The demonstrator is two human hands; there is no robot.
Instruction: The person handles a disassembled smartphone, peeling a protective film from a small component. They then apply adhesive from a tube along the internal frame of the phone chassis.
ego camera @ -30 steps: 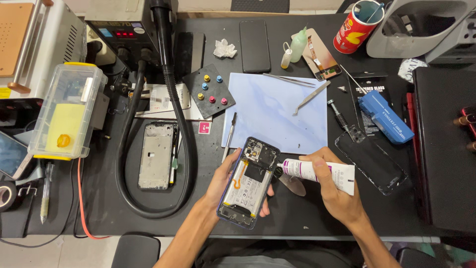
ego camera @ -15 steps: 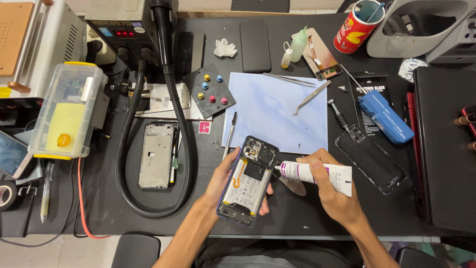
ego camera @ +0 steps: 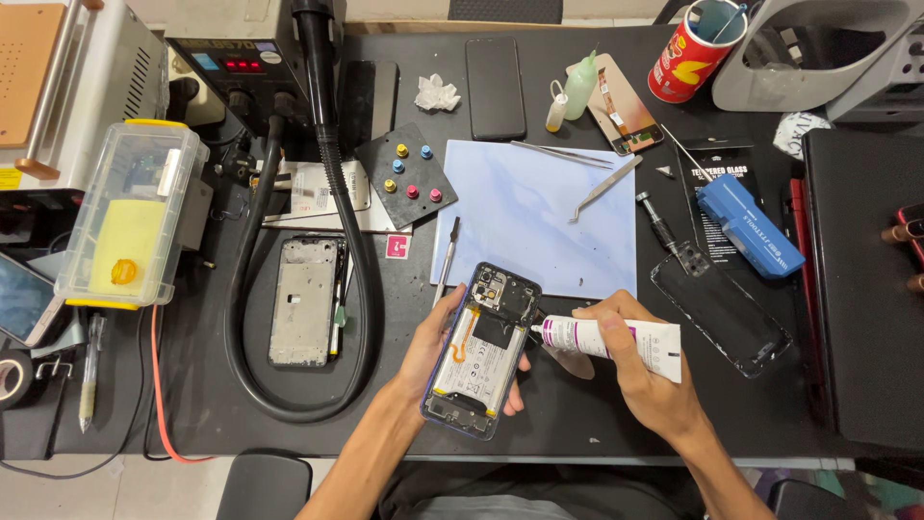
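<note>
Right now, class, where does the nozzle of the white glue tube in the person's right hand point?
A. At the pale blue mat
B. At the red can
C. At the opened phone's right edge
C: the white glue tube in the right hand tips toward the opened phone, which the left hand holds.

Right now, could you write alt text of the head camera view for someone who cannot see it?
A person's left hand holds an opened phone while the right hand points a white tube at its edge. They work over a black table cluttered with tweezers, a blue mat and a thick black hose.
</note>
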